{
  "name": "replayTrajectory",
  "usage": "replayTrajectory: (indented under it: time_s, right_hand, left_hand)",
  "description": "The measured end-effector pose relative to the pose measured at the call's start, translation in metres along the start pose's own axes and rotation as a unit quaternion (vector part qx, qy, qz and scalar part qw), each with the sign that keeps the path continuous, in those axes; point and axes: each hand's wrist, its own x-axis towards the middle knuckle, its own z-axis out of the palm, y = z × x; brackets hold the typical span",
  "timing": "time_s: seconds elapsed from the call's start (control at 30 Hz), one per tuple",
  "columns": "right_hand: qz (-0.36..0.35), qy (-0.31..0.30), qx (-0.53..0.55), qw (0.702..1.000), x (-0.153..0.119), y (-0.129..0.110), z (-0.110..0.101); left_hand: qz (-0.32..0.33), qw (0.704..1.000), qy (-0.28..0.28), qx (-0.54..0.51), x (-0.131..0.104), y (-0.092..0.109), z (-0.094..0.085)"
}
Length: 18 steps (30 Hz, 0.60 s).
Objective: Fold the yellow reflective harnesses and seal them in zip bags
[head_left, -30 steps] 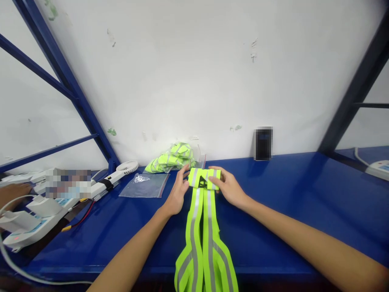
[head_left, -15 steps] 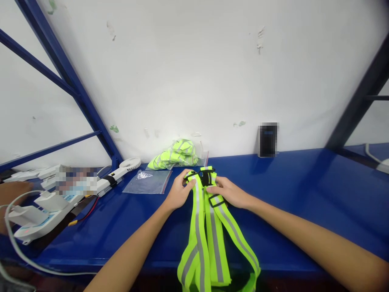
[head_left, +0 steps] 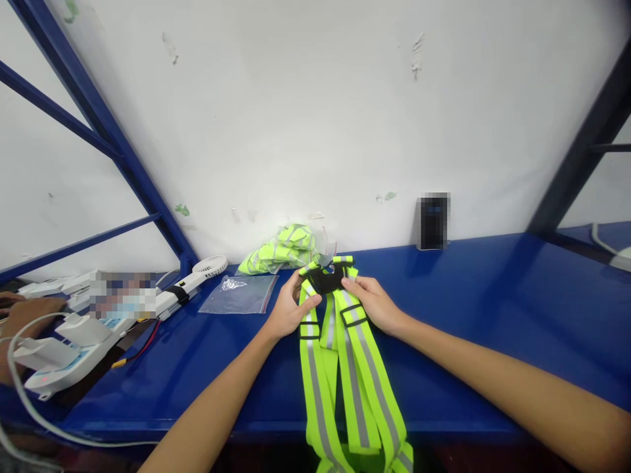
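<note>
Strap harness: a yellow-green reflective strap harness (head_left: 345, 355) lies in the lower middle of the frame, its top end at frame centre, its long axis running from there down toward the bottom edge and over the near rim of the blue surface (head_left: 493, 309).
Left hand: the left hand (head_left: 288, 309) clamps the left strap just below the black junction piece (head_left: 326, 281), thumb on top.
Right hand: the right hand (head_left: 374, 303) pinches the right strap beside the same black piece, fingers closed on it.
Which is nearer: both grips sit at the top end, one on each side of the junction, about equally close; the loose straps trail toward the person.
Around: an empty clear bag (head_left: 241, 293) lies just left of the left hand; a bagged pile of the same straps (head_left: 283, 248) sits behind it at the wall; a small white fan (head_left: 210, 266) is further left.
In the way: nothing lies between the hands.
Left edge: another person's hand (head_left: 29, 312) rests by white devices (head_left: 59, 345).
</note>
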Motion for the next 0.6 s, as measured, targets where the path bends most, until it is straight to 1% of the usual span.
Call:
replayTrajectory:
  time_s: [0.07,0.13,0.2,0.27,0.33,0.37,0.47,0.53,0.6]
  right_hand:
    - [0.039,-0.002,0.091,0.995,-0.002,-0.003,0.004]
    - [0.082,-0.003,0.158,0.984,-0.002,-0.005,0.007]
    - [0.120,0.004,0.190,0.974,-0.002,-0.006,0.008]
    - [0.141,0.016,0.194,0.971,-0.002,-0.004,0.009]
    - [0.135,0.023,0.179,0.974,-0.002,-0.001,0.008]
    - [0.125,0.015,0.164,0.978,-0.002,0.000,0.008]
    - [0.081,-0.051,0.104,0.990,-0.003,0.001,0.007]
    - [0.053,-0.099,0.077,0.991,-0.004,0.001,0.005]
    - [0.040,-0.113,0.066,0.991,-0.005,0.000,0.004]
  left_hand:
    - [0.015,1.000,0.010,-0.007,-0.001,0.004,0.003]
    - [0.035,0.999,0.022,-0.015,-0.003,0.007,0.005]
    - [0.040,0.999,0.028,-0.020,-0.005,0.008,0.007]
    - [0.017,0.999,0.037,-0.014,-0.004,0.007,0.010]
    - [-0.018,0.999,0.042,-0.015,-0.003,0.004,0.012]
    - [-0.032,0.998,0.043,-0.025,-0.002,0.003,0.014]
    - [-0.058,0.994,0.047,-0.078,0.001,-0.002,0.014]
    - [-0.075,0.991,0.064,-0.091,0.003,-0.005,0.012]
    - [-0.094,0.988,0.081,-0.096,0.004,-0.007,0.009]
